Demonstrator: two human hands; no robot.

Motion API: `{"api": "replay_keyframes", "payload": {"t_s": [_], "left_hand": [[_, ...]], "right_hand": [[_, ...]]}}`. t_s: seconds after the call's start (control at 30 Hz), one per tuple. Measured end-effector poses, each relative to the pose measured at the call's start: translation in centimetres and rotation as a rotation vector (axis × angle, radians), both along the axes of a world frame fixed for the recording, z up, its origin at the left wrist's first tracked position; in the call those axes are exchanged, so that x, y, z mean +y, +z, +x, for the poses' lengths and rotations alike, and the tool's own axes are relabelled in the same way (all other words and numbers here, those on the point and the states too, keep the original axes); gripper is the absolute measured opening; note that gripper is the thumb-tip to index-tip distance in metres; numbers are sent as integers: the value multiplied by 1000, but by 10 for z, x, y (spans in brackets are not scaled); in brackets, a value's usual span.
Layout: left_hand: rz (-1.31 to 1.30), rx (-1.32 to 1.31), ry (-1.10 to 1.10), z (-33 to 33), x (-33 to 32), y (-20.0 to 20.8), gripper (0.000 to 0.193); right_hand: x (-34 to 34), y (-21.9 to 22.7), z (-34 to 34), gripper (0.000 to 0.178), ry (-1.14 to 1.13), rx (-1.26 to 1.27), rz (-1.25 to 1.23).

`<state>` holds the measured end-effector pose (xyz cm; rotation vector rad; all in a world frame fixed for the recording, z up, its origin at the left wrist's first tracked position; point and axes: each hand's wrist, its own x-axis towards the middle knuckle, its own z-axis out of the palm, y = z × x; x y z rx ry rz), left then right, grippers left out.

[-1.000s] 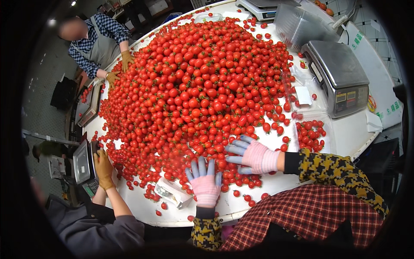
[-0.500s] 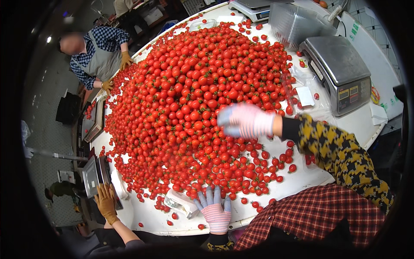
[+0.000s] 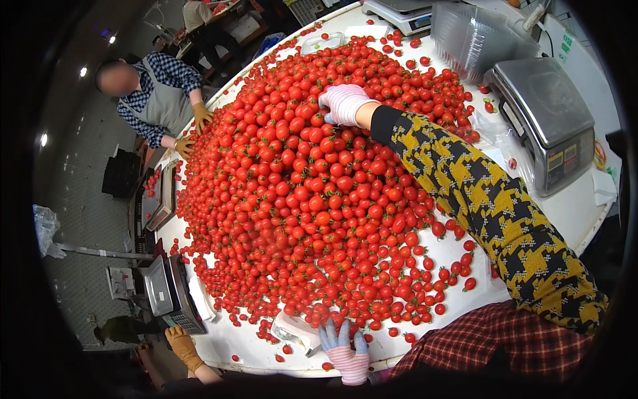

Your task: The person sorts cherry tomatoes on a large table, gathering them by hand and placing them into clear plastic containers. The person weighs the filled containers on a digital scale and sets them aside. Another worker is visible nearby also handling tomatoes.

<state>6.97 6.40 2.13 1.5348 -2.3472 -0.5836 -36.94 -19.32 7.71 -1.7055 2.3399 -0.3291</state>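
Observation:
A large heap of red cherry tomatoes (image 3: 286, 179), many with green stems, covers most of the white table (image 3: 259, 352). My right hand (image 3: 347, 104), in a pink-and-white striped glove with grey fingers, reaches across to the upper part of the heap. Its fingers bend down onto the tomatoes, and what they may hold is hidden. At the near edge my left hand (image 3: 345, 356), gloved alike, lies with fingers spread, fingertips against the lowest tomatoes. Just left of it is a small white box-like object (image 3: 296, 330).
Weighing scales stand at the right (image 3: 548, 120), far side (image 3: 399, 16) and left (image 3: 169, 292). Clear plastic trays (image 3: 478, 40) are stacked at the far right. Across the heap a co-worker (image 3: 159, 93) has gloved hands at the tomatoes; another person's brown-gloved hand (image 3: 183, 346) is at lower left.
My right hand has moved farther away across the heap, up onto its top. My left hand stays at the near edge. The brown-gloved hand at lower left has shifted off the scale.

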Motion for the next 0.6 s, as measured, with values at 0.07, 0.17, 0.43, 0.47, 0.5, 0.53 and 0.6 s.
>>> {"api": "replay_keyframes", "payload": {"t_s": [0.07, 0.17, 0.43, 0.47, 0.5, 0.53, 0.6], "left_hand": [[-36, 50, -80, -13, -8, 8, 37], [-138, 126, -207, -44, -29, 18, 36], [-173, 268, -377, -97, -66, 30, 36], [-161, 274, -387, -103, -66, 33, 37], [-156, 248, -357, -97, -60, 42, 38], [-147, 280, -364, -102, -62, 37, 36], [-109, 273, -391, -103, -64, 32, 36]], "right_hand": [[0, -6, -3, 32, 0, 12, -41], [-5, -7, -7, 45, 66, 122, -172], [-15, -1, 8, 33, 356, 164, -124], [-14, -5, 5, 32, 346, 203, -173], [-18, 3, 20, 28, 361, 92, -134], [-14, -6, 7, 27, 365, 141, -179], [-6, -14, -7, 34, 389, 192, -212]]}}
